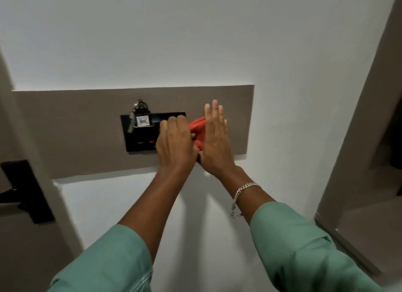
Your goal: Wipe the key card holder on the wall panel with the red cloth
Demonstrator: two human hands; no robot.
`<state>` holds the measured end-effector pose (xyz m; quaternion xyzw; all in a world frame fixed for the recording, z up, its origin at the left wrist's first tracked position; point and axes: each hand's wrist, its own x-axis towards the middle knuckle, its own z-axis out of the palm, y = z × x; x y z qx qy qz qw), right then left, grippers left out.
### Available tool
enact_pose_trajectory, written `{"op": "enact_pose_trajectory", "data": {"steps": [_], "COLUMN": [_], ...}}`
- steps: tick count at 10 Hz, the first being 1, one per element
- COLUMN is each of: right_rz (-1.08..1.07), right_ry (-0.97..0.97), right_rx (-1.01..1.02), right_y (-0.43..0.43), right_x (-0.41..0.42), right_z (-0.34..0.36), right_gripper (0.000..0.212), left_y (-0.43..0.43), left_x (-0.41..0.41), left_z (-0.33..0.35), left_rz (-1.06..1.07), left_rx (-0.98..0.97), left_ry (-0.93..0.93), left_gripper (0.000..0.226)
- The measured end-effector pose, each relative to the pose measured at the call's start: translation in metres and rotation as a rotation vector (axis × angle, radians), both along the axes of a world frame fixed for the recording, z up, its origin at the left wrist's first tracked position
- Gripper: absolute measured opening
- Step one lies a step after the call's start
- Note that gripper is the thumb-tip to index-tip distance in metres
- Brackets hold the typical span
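Note:
A black key card holder [141, 137] is mounted on a long grey-brown wall panel [76, 130]. A key tag with a small white label [142, 120] sits in the holder's top slot. The red cloth [198, 129] is bunched between my two hands, just right of the holder. My left hand [174, 143] covers the holder's right side, its fingers curled onto the cloth's left edge. My right hand [215, 139] lies flat with fingers spread and straight, pressing the cloth against the panel. Most of the cloth is hidden by the hands.
A black door handle plate [28, 191] sits on the door at the lower left. White wall [195, 41] surrounds the panel. A grey door frame [359, 139] runs down the right side, with a dim opening beyond it.

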<state>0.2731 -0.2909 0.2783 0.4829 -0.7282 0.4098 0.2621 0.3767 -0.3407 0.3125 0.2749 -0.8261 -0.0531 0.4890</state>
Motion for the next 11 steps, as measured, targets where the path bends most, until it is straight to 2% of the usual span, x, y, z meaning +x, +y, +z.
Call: {"op": "enact_pose_trajectory", "data": {"steps": [1,2,3,4,5,6,7,9,10,11], "right_rz": [0.099,0.229,0.221,0.249,0.010,-0.165,-0.377,-0.602,-0.718,-0.861], "right_ry": [-0.151,-0.517,-0.833,-1.226,-1.257,-1.213,-1.163,-1.143,-1.012,-0.872], "right_rx": [-0.087,-0.199,-0.288,-0.506,-0.622,-0.554,-0.369,-0.135,0.054,0.205], "right_y": [0.033,0.104,0.164,0.241,0.318,0.364,0.421,0.450,0.444,0.439], "right_x": [-0.015,-0.048,-0.087,-0.136,-0.194,-0.229,-0.280,-0.334,-0.348,-0.346], "right_z": [-0.016,-0.049,-0.081,-0.126,-0.174,-0.205,-0.242,-0.297,-0.325,-0.329], "right_gripper": [0.104,0.126,0.125,0.085,0.062,0.057,0.044,0.042,0.041,0.040], "left_y": [0.022,0.062,0.100,0.148,0.218,0.263,0.313,0.348,0.345,0.337], "left_x": [-0.020,-0.063,-0.113,-0.170,-0.246,-0.291,-0.343,-0.383,-0.392,-0.388], "left_z": [-0.009,-0.027,-0.054,-0.098,-0.166,-0.211,-0.270,-0.328,-0.344,-0.345], "left_rz": [-0.233,-0.518,-0.665,-0.765,-0.794,-0.777,-0.819,-0.839,-0.907,-0.869], "left_rx": [-0.022,0.267,0.532,0.841,1.240,1.524,1.856,2.047,2.057,2.020], "left_ry": [0.043,0.148,0.150,0.150,0.152,0.123,0.062,-0.004,-0.079,-0.103], "left_gripper": [0.016,0.022,0.029,0.033,0.031,0.031,0.037,0.060,0.054,0.062]}}
